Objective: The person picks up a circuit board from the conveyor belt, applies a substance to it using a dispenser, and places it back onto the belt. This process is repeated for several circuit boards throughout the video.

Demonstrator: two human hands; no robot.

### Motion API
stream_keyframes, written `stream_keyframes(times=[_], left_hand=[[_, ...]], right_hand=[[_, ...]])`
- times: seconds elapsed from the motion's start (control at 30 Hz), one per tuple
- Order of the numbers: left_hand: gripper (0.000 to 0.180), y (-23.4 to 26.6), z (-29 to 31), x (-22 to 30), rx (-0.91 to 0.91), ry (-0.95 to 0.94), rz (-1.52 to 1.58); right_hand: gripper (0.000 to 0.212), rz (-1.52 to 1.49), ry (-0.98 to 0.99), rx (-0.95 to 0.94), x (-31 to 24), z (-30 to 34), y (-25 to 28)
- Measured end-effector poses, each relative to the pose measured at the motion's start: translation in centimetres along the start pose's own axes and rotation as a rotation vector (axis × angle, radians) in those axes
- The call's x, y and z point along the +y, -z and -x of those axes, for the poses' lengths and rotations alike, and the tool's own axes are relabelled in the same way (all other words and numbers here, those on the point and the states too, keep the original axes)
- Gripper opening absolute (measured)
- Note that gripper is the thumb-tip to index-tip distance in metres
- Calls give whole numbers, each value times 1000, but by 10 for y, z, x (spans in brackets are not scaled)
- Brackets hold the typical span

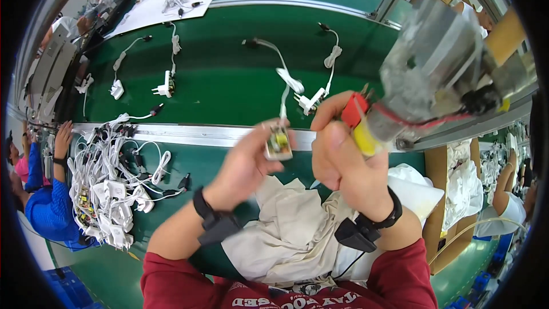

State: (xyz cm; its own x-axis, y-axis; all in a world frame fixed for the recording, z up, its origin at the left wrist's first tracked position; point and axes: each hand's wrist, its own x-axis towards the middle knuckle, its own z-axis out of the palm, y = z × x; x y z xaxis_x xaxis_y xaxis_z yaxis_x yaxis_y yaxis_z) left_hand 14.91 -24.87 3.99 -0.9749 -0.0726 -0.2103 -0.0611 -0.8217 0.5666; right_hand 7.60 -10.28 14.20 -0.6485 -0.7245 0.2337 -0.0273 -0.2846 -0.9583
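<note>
My left hand (246, 157) is closed around a power adapter (279, 142). Its casing lies open, with the circuit board and a yellow component showing, and a white cable (283, 103) runs up from it over the belt. In my right hand (343, 151) is a red-and-yellow tool (366, 134), its fingers wrapped around it. A bulky grey body in clear wrapping (434, 57), with red and black wires, adjoins the tool at the upper right, blurred. Just beyond my right hand lies a white plug adapter (310, 101) with its cord.
A tangled pile of white adapters and cables (114, 189) lies at left. Several corded adapters (166, 84) rest on the green belt (211, 74). A metal rail (194, 134) crosses before me. Cloth (291, 229) covers my lap; a cardboard box (437, 194) stands right. Co-workers sit nearby.
</note>
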Motion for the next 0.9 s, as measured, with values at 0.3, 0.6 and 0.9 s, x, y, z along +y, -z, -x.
stream_keyframes(times=[0.3, 0.6, 0.9], left_hand=[[43, -9, 19, -57, -307, 257, -124], [46, -4, 17, -61, -369, 203, -132], [46, -5, 15, -61, -362, 209, -117]], right_hand=[[34, 48, -43, 96, 4, -14, 15], [36, 96, -73, 108, 11, -12, 12], [28, -79, -65, 117, 14, -10, 19]])
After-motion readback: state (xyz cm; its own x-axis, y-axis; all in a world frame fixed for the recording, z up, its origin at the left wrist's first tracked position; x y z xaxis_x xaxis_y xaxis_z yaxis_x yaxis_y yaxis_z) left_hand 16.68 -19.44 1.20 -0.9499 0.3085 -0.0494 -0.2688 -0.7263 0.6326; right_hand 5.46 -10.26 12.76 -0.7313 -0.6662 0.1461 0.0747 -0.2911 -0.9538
